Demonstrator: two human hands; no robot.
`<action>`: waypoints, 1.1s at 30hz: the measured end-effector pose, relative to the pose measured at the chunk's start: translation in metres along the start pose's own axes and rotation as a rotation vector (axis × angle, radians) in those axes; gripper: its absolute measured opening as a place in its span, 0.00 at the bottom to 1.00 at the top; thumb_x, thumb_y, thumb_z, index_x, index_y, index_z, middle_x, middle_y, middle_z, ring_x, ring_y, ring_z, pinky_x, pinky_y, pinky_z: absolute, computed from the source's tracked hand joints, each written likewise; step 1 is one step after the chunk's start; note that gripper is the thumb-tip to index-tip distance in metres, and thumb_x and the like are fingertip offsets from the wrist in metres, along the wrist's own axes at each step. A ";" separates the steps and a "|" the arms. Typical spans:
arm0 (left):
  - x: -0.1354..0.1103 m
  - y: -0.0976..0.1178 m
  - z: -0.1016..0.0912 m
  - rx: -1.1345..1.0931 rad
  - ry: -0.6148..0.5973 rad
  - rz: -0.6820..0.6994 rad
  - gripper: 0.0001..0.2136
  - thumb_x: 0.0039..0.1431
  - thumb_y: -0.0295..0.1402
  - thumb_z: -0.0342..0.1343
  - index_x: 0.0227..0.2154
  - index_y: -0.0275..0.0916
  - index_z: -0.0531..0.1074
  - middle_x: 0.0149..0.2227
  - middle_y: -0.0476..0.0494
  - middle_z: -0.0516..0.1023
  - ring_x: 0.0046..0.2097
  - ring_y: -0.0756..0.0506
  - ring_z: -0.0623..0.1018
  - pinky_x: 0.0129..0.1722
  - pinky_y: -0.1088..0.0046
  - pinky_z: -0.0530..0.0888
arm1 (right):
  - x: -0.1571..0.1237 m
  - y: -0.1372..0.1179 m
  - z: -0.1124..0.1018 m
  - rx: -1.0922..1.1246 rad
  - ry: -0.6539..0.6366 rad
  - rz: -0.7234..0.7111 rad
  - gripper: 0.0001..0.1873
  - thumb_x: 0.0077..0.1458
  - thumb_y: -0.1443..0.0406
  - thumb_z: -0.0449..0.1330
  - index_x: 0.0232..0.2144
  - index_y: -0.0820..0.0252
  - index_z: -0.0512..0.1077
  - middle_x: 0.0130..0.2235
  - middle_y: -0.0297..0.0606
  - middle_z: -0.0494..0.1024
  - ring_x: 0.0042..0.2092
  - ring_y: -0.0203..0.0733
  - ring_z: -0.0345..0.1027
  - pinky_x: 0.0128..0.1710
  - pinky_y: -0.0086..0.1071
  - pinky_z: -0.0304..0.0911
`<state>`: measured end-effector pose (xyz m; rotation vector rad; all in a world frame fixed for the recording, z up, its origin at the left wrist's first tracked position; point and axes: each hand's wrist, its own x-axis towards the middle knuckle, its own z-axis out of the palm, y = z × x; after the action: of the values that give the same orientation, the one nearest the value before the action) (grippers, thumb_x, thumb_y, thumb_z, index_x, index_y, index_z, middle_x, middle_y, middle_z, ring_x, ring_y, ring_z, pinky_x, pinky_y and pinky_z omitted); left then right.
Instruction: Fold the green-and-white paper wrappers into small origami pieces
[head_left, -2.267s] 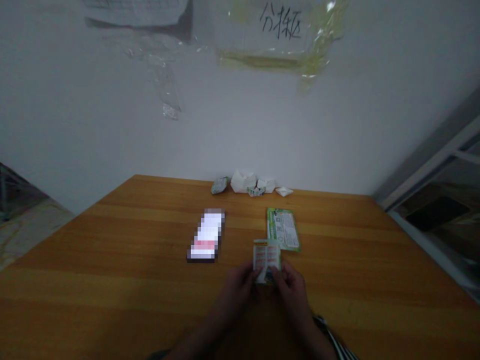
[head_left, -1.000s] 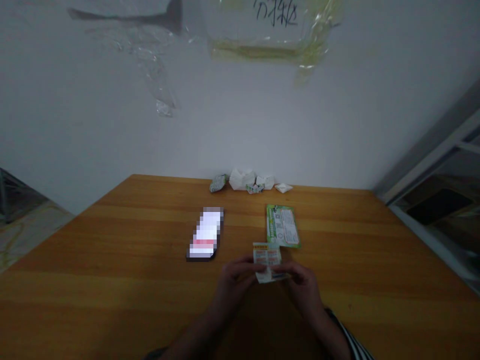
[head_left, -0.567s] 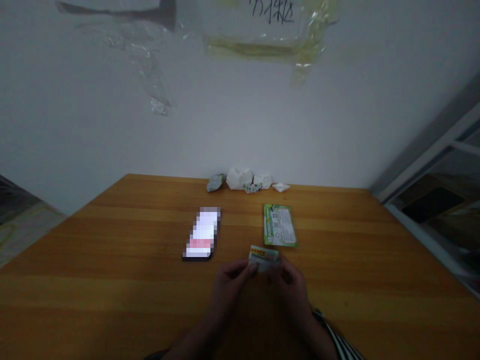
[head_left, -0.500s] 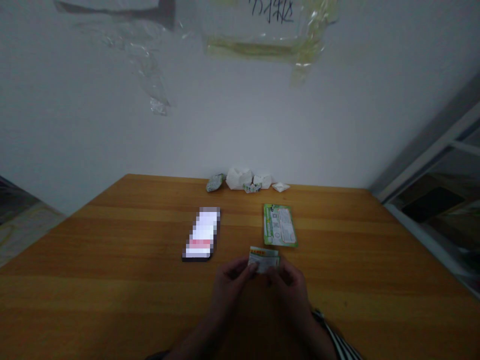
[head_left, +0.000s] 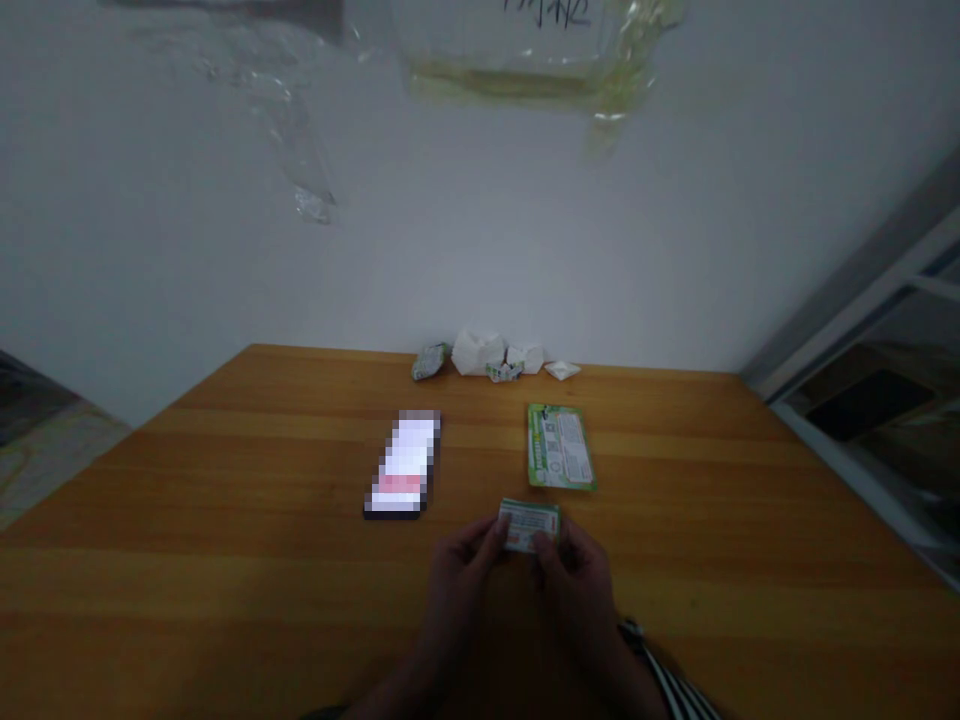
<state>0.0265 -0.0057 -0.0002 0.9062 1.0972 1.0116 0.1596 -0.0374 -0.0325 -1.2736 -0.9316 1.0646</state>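
Between both hands is a small folded paper (head_left: pixel 529 522), white and green with fine print, held just above the table. My left hand (head_left: pixel 466 572) pinches its left end, thumb on top. On the right end, my right hand (head_left: pixel 574 572) is closed with its thumb pressing the printed face. The fingers beneath the paper are hidden. Just beyond it lies a flat green-and-white printed packet (head_left: pixel 560 447). To the left of the hands a phone (head_left: pixel 405 465) lies with its screen lit and blurred.
Along the table's back edge sit a crumpled printed wrapper (head_left: pixel 430 361), crumpled white tissues (head_left: pixel 478 353) and a small folded white paper (head_left: pixel 562 370). The wooden table (head_left: pixel 247 480) meets a white wall (head_left: pixel 480 240) with tape on it. A shelf (head_left: pixel 862 400) stands at the right.
The paper's two layers, offset before with an orange-printed strip showing at the top, now lie nearly even, and a different printed face shows. My right thumb has shifted onto it. The view has tilted slightly.
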 end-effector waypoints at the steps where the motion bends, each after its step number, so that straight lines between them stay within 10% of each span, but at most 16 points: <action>1: 0.000 0.000 0.000 0.007 0.004 0.001 0.13 0.49 0.39 0.63 0.33 0.35 0.80 0.32 0.42 0.84 0.35 0.41 0.81 0.36 0.71 0.76 | -0.001 -0.001 0.001 0.003 -0.006 -0.006 0.13 0.54 0.57 0.59 0.26 0.62 0.69 0.18 0.29 0.68 0.18 0.32 0.60 0.17 0.24 0.58; 11: -0.006 0.003 0.005 -0.085 -0.034 0.040 0.23 0.47 0.32 0.64 0.47 0.39 0.67 0.31 0.46 0.84 0.37 0.43 0.82 0.39 0.72 0.76 | -0.001 -0.003 0.003 0.090 -0.024 0.009 0.12 0.56 0.57 0.57 0.31 0.61 0.70 0.21 0.30 0.70 0.19 0.33 0.62 0.17 0.24 0.60; 18: -0.004 0.002 0.003 -0.078 -0.054 0.083 0.12 0.43 0.29 0.65 0.28 0.40 0.67 0.26 0.48 0.83 0.31 0.45 0.82 0.34 0.74 0.76 | 0.000 -0.007 0.001 0.141 -0.028 0.011 0.14 0.54 0.55 0.59 0.27 0.61 0.69 0.19 0.30 0.70 0.18 0.31 0.62 0.16 0.23 0.60; 33: -0.012 0.003 0.011 -0.110 0.150 0.002 0.20 0.44 0.37 0.67 0.38 0.36 0.67 0.23 0.45 0.83 0.26 0.44 0.82 0.28 0.74 0.77 | -0.007 -0.008 0.010 0.090 0.012 -0.031 0.12 0.54 0.57 0.59 0.29 0.60 0.70 0.22 0.31 0.72 0.21 0.33 0.64 0.20 0.25 0.63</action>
<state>0.0348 -0.0176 0.0086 0.7530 1.1538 1.1446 0.1488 -0.0415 -0.0233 -1.1863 -0.8824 1.0620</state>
